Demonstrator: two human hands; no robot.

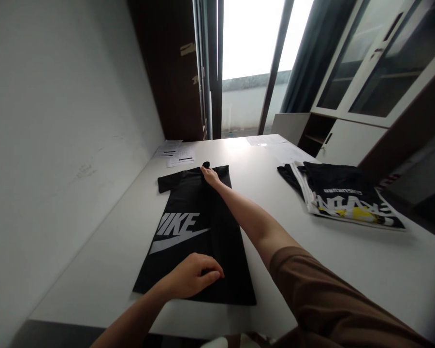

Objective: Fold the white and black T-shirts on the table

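Note:
A black T-shirt with a grey NIKE print lies on the white table, its collar end away from me. One short sleeve sticks out on the left, while the right side is folded inward. At the collar end, my right hand reaches across with its fingers closed on the shirt's fabric. My left hand is over the lower part of the shirt near the hem. Its fingers are loosely curled, with a gap by the thumb and nothing seen in them; whether it touches the cloth is unclear.
Another folded black garment with white and yellow print lies on the right of the white table. Paper sheets lie at the far left, more papers at the far edge. A wall borders the left; cabinets stand right.

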